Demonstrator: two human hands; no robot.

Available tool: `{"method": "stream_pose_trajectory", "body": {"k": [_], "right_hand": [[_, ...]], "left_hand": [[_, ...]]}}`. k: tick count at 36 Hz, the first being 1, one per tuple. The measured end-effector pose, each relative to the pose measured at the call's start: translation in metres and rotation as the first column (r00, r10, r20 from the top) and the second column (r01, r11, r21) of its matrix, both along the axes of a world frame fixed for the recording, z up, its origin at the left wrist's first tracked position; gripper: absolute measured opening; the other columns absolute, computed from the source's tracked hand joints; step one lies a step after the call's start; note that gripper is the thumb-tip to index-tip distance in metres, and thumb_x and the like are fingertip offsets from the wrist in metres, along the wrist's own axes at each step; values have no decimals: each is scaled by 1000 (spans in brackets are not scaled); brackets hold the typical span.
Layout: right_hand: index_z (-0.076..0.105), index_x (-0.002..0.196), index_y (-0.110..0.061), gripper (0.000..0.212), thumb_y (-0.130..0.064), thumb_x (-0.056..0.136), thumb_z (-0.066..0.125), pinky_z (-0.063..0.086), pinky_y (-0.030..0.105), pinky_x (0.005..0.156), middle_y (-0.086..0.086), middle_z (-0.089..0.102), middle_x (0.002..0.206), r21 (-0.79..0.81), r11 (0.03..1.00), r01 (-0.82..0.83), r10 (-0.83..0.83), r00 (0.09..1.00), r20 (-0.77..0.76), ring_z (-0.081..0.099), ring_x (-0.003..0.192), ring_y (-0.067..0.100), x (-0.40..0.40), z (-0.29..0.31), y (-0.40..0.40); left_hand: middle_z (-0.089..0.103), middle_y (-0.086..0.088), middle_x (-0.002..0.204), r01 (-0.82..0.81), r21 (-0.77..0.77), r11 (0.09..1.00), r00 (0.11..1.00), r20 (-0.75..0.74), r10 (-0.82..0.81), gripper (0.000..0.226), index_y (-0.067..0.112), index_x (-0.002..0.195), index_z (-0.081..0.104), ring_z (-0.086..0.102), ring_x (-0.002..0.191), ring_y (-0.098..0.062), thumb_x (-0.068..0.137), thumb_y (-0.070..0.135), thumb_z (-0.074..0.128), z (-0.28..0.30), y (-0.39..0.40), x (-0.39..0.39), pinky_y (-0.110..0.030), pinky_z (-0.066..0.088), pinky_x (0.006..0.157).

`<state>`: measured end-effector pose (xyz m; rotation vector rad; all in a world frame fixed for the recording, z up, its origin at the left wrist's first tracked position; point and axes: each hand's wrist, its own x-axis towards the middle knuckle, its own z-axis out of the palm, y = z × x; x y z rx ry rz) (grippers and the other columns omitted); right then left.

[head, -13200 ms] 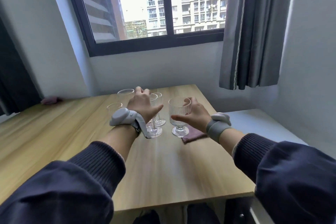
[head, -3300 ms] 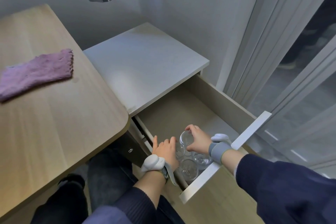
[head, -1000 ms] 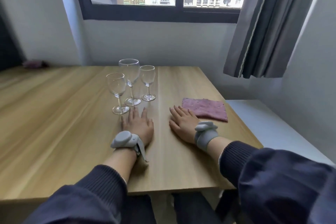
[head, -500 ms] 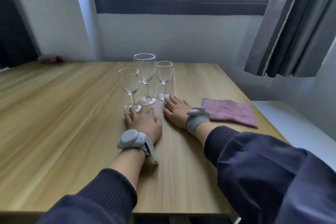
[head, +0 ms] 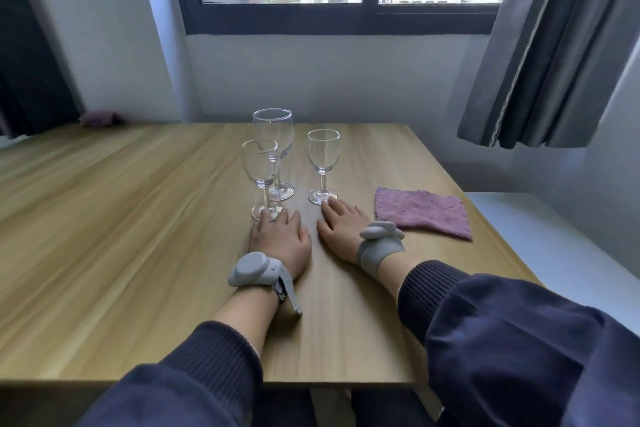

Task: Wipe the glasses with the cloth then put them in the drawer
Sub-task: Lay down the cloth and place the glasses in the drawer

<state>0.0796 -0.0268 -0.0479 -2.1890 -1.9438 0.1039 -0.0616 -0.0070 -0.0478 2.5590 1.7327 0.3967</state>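
Left hand [head: 280,240] flat on the table [head: 121,236], fingers straight, tips touching the foot of the nearest glass [head: 260,170]. Right hand [head: 341,230] flat too, palm down, fingertips at the foot of the right-hand glass [head: 323,159]. Gripping nothing, either one. Tallest glass [head: 273,139] just behind, upright like the other two. Pink cloth [head: 422,211] folded just beside the right wrist, untouched. Looks like the start of a wiping round: three stems waiting, drawer out of view. Next, probably: right across for the cloth, left up round a stem. Forearms parallel, sleeves low.
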Motion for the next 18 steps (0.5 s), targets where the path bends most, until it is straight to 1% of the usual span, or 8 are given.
{"method": "stream_pose_trajectory", "body": {"k": [4,8,12,13,15,16,18], "right_hand": [[17,153,-18,57,-40,100,24,5,33,117,-1,12,160,4,1000,22,-22,1000,-4,8,146,14,4,0,-30],[16,153,-17,57,-40,101,24,6,32,118,-1,11,160,-7,999,31,-31,1000,1,8,147,15,11,-2,-54],[19,152,-16,56,-38,101,25,7,33,119,1,14,160,7,1000,26,-26,1000,-6,12,146,16,18,-1,-78],[19,152,-16,56,-38,101,25,6,32,119,1,14,160,2,1000,20,-20,1000,-10,11,147,16,19,-1,-83],[20,152,-15,56,-38,101,26,7,31,119,2,14,160,8,1000,10,-10,1000,-9,11,147,16,21,0,-91],[21,152,-15,56,-37,101,27,7,30,119,3,14,160,15,1000,5,-5,1000,-9,12,147,17,22,0,-95],[25,150,-14,54,-36,101,31,11,30,118,3,19,159,44,999,0,1,1000,-16,16,145,19,24,2,-102]], "left_hand": [[27,10,155,82,-33,996,997,13,-82,45,29,147,32,13,145,-22,103,35,22,5,-21,5,-36,17,113],[22,11,158,176,-75,982,984,34,-173,43,30,144,35,13,147,-18,103,36,22,4,-34,12,-38,14,116],[26,11,157,263,-70,962,964,60,-259,44,31,145,36,16,147,-17,103,38,24,-1,-45,18,-38,16,117],[29,11,155,283,-55,958,958,67,-279,43,32,144,38,18,146,-16,104,39,24,-2,-48,18,-37,18,116],[37,9,149,317,-4,948,944,96,-315,40,29,139,44,30,140,-14,103,37,28,0,-52,18,-33,24,111],[41,7,144,326,4,945,937,126,-324,37,26,135,47,37,135,-15,103,35,31,0,-54,18,-31,28,106],[44,0,136,321,-5,947,925,219,-312,32,20,129,50,47,124,-22,102,30,36,2,-56,17,-32,32,100]]}}
